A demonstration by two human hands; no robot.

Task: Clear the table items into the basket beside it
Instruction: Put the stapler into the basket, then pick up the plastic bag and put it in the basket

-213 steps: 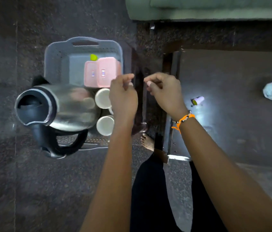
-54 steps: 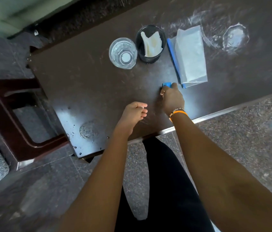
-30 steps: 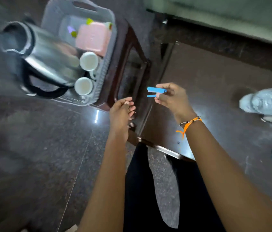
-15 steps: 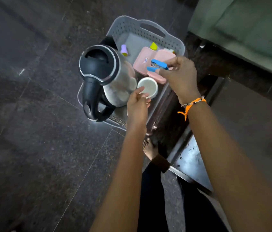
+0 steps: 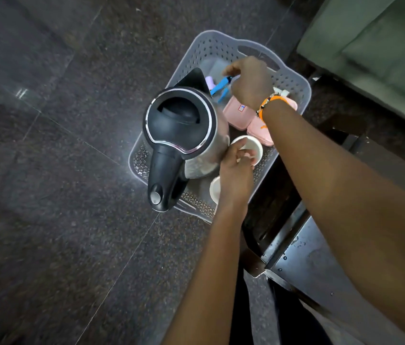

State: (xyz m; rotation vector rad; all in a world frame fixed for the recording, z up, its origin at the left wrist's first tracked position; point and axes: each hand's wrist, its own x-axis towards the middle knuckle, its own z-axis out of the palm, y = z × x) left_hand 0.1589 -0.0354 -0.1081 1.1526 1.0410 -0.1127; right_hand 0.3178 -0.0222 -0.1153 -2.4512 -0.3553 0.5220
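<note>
The grey perforated basket (image 5: 222,42) stands on the floor beside the table (image 5: 311,260). My right hand (image 5: 250,82) is low over the basket's far end, shut on a small blue stapler (image 5: 220,86) that points down and left, its two arms apart. My left hand (image 5: 236,170) hovers over a white cup (image 5: 257,146) at the basket's near side, fingers loosely bent and holding nothing. In the basket are a steel kettle with a black lid (image 5: 179,120), pink boxes (image 5: 236,113), a second white cup (image 5: 214,190) and a small purple item (image 5: 210,82).
A dark wooden stool frame (image 5: 271,202) sits between the basket and the table's metal-edged corner. A green sofa (image 5: 383,46) fills the upper right. Dark polished floor tiles spread to the left. My legs are below the table corner.
I lifted the blue stapler off the table, turned left and carried it to the basket. In the last half second my right hand moved further into the basket's far end and lower.
</note>
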